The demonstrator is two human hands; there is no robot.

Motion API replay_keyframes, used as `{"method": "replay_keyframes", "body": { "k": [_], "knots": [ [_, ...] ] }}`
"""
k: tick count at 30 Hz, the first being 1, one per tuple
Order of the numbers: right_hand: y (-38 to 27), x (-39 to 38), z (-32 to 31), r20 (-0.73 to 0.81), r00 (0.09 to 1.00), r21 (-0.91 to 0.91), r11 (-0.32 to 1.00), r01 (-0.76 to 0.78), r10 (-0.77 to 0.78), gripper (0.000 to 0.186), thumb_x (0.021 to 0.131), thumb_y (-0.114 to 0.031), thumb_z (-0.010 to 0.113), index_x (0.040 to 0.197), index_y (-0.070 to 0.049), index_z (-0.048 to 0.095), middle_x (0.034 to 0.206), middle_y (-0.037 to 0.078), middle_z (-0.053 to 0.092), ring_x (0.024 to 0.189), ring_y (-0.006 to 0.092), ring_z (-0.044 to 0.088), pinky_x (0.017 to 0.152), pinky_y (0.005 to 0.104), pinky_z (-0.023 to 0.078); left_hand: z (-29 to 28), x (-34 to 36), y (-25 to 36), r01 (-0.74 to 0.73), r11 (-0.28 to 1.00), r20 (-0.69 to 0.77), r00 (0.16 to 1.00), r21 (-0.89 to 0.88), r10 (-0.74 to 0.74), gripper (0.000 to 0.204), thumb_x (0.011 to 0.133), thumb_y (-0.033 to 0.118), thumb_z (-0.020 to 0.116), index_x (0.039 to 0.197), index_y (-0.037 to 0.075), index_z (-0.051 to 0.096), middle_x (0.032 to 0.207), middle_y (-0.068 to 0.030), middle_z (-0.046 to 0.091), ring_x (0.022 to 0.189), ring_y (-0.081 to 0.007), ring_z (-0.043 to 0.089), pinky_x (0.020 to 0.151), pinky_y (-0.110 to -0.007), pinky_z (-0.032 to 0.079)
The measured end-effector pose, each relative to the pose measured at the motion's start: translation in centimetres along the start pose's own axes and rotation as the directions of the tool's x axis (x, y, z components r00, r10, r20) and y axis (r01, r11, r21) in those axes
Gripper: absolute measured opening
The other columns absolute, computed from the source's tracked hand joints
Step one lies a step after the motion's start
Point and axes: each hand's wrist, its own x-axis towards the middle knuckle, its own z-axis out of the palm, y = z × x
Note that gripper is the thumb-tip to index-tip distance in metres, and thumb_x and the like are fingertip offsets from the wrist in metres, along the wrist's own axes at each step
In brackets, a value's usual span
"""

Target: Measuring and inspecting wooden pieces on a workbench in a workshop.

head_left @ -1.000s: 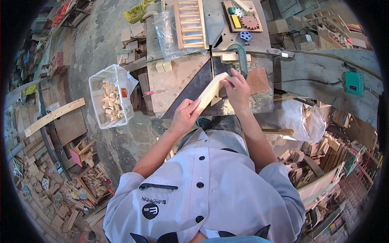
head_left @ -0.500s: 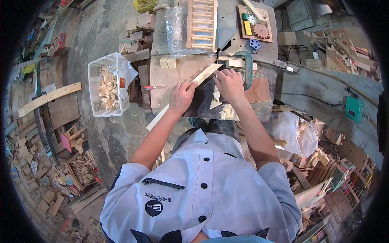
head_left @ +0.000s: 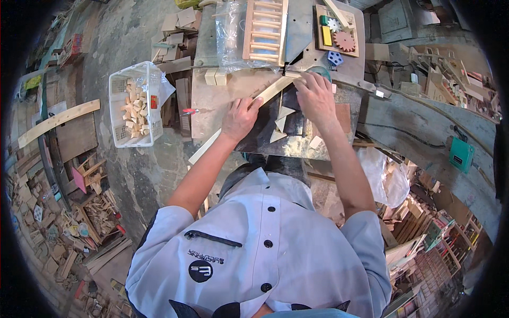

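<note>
A long pale wooden strip (head_left: 272, 91) lies slantwise across the worktable (head_left: 207, 98). My left hand (head_left: 239, 118) is closed around its middle, while its near end sticks out past the table's edge. My right hand (head_left: 317, 100) is at the strip's far end, fingers bent down beside a short wooden block (head_left: 292, 74); what lies under the fingertips is hidden. Small triangular wood pieces (head_left: 277, 136) sit in a row on the dark part of the table between my hands. A green clamp (head_left: 319, 69) is partly covered by my right hand.
A white plastic crate (head_left: 157, 114) of small wood pieces stands left of the table. A ladder-like wooden frame (head_left: 264, 32) and a gear board (head_left: 339, 40) lie at the back. A red-handled tool (head_left: 190, 111) and two wood blocks (head_left: 216, 77) rest at the left.
My right hand has moved away from me and slightly right, to the strip's far end. Another triangular piece now shows where that hand was. My left hand keeps its grip.
</note>
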Motion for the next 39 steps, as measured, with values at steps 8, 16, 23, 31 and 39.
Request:
{"method": "replay_keyframes", "body": {
  "k": [8,16,23,31,39],
  "knots": [
    [1.0,0.9,0.0,0.289,0.956,-0.179,0.979,0.099,-0.044,0.040,0.095,-0.012,0.064,0.133,-0.022,0.075,0.146,0.005,0.059,0.133,0.0248,0.058,0.116,0.0444,0.043,0.2,0.4,-0.1,-0.039,0.997,0.004,0.999,0.064,0.039,0.037,0.093,0.017,0.074,0.129,0.016,0.069,0.139,-0.0053,0.069,0.134,-0.0310,0.061,0.115,-0.052,0.046],
    [1.7,2.4,0.5,0.272,0.962,-0.229,0.969,0.093,-0.028,0.034,0.095,-0.016,0.066,0.126,-0.023,0.078,0.141,0.009,0.063,0.128,0.0261,0.061,0.110,0.0436,0.048,0.4,2.1,-0.8,-0.058,0.995,-0.016,0.998,0.080,0.059,0.036,0.094,0.017,0.073,0.130,0.015,0.068,0.137,-0.0053,0.070,0.132,-0.0302,0.062,0.114,-0.051,0.045],
    [3.3,4.6,1.0,0.270,0.963,-0.238,0.968,0.083,-0.016,0.033,0.097,-0.018,0.064,0.127,-0.025,0.078,0.141,0.006,0.063,0.127,0.0251,0.061,0.108,0.0422,0.048,0.9,4.7,-1.8,-0.074,0.993,-0.043,0.996,0.095,0.079,0.036,0.094,0.017,0.073,0.130,0.014,0.068,0.134,-0.0053,0.071,0.130,-0.0301,0.063,0.112,-0.048,0.046],
    [4.5,6.7,1.3,0.291,0.957,-0.259,0.963,0.070,0.009,0.035,0.098,-0.016,0.064,0.128,-0.027,0.078,0.145,0.003,0.062,0.129,0.0230,0.059,0.109,0.0409,0.046,1.1,7.0,-2.7,-0.087,0.990,-0.056,0.994,0.113,0.093,0.037,0.094,0.017,0.072,0.130,0.013,0.068,0.135,-0.0051,0.072,0.129,-0.0297,0.063,0.110,-0.048,0.047],
    [5.6,8.6,1.6,0.281,0.960,-0.286,0.956,0.072,0.012,0.035,0.098,-0.014,0.064,0.128,-0.027,0.076,0.145,0.003,0.062,0.131,0.0227,0.059,0.110,0.0410,0.046,1.5,9.1,-3.7,-0.088,0.990,-0.038,0.995,0.111,0.093,0.037,0.094,0.018,0.072,0.131,0.013,0.067,0.136,-0.0046,0.071,0.129,-0.0296,0.063,0.110,-0.047,0.047]
  ]
}}
